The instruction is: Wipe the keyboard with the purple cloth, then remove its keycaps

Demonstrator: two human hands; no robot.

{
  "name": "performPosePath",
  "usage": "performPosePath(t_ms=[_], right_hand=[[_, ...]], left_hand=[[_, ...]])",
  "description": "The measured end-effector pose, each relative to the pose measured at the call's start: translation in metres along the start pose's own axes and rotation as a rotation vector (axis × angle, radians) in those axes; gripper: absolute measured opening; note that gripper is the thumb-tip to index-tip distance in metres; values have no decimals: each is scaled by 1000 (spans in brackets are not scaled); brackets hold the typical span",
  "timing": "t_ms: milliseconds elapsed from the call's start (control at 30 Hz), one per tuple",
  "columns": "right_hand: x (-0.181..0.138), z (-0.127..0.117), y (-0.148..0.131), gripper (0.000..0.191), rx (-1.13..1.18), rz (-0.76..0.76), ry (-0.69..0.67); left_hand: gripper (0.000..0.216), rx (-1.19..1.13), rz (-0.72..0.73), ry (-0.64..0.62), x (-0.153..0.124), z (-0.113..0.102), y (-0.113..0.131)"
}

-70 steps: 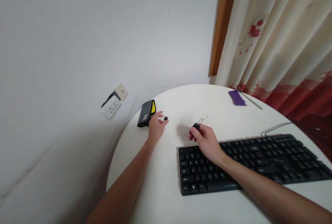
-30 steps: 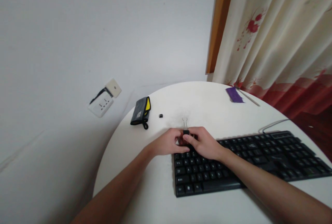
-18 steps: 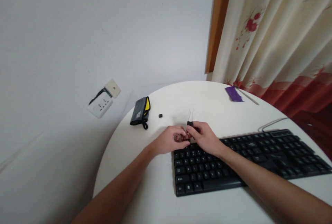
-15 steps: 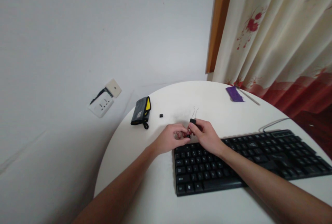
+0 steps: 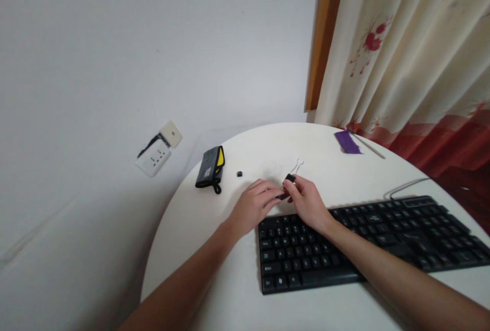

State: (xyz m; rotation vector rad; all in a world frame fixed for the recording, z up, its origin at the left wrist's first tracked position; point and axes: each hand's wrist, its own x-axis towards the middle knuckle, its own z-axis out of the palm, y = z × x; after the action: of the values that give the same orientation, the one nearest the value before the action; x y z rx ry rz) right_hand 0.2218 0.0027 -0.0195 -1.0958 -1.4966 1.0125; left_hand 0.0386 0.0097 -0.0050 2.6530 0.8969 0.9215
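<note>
My right hand [image 5: 308, 199] is closed around the black handle of a wire keycap puller [image 5: 291, 178]. Its two thin wire prongs point up and away from me. My left hand [image 5: 255, 202] meets it from the left, fingertips pressed together on a small dark piece [image 5: 280, 196] that looks like a keycap; the fingers hide most of it. Both hands are just above the back left corner of a black keyboard [image 5: 325, 272]. A small black keycap [image 5: 239, 173] lies alone on the white table, beyond my left hand.
A grey and black pouch with yellow lining [image 5: 210, 167] sits near the left edge of the round white table [image 5: 214, 280]. Toward the back right are a purple cloth [image 5: 347, 142] and a thin grey stick [image 5: 371, 147]. The keyboard cable [image 5: 408, 186] runs off to the right.
The puller's prongs have tilted further to the right. My left fingers have gone from a curled ring to a straighter pinch, and the hand's back now faces up more.
</note>
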Motion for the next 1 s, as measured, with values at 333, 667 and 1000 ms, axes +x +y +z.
performPosePath(t_ms=[333, 667, 1000], right_hand=[[-1, -2, -3, 34, -83, -81, -5], [2, -1, -1, 39, -36, 5, 16], [2, -2, -2, 39, -26, 6, 3]], left_hand=[[16, -52, -45, 67, -1, 5, 3], [12, -27, -84, 220, -1, -2, -11], [31, 255, -412, 247, -7, -20, -84]])
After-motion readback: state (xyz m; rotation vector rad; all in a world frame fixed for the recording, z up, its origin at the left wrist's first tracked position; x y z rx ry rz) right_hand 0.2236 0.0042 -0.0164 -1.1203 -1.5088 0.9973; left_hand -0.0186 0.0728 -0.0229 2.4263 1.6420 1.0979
